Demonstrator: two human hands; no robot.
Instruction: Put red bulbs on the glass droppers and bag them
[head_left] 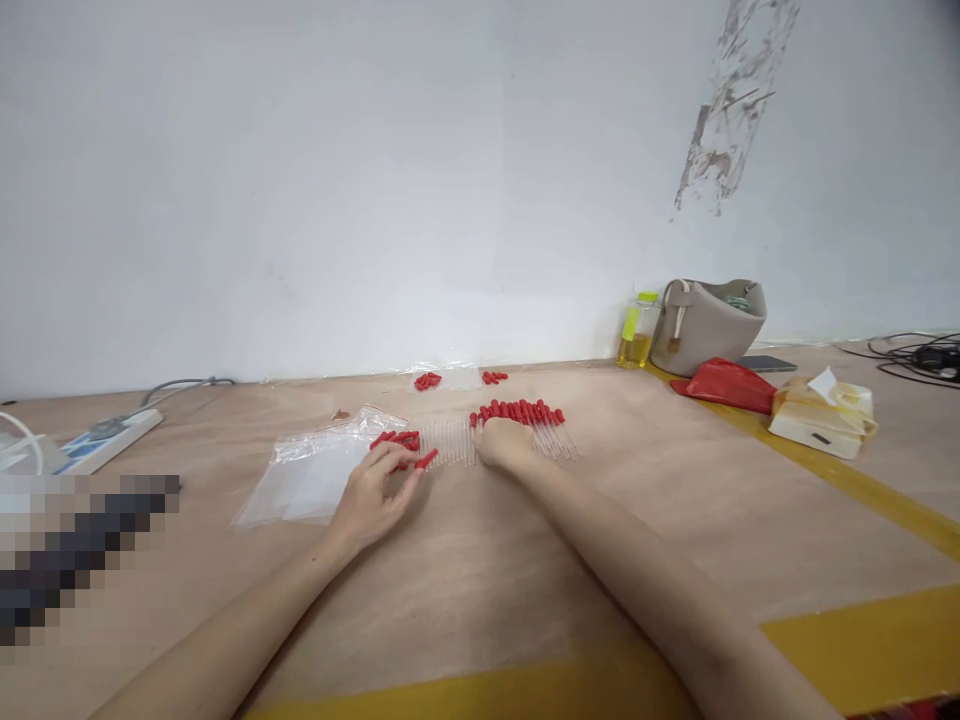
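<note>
My left hand (379,492) pinches a red rubber dropper bulb (426,459) between thumb and finger. Just behind those fingers lies a small heap of red bulbs (405,440). To the right of the heap, thin clear tubes (448,441) lie side by side without bulbs. My right hand (504,442) is closed at the right end of these tubes; its fingertips are turned away, so what they grip is hidden. Beside and behind it lies a row of droppers (551,430), clear tubes with red bulbs fitted on their far ends.
Clear plastic bags (300,475) lie left of the bulbs. Two small red bulb piles (427,381) sit near the wall. Rightward stand a yellow-capped bottle (636,332), a grey bag (705,330), a red pouch (727,387) and a tissue pack (821,415). A power strip (112,440) lies left.
</note>
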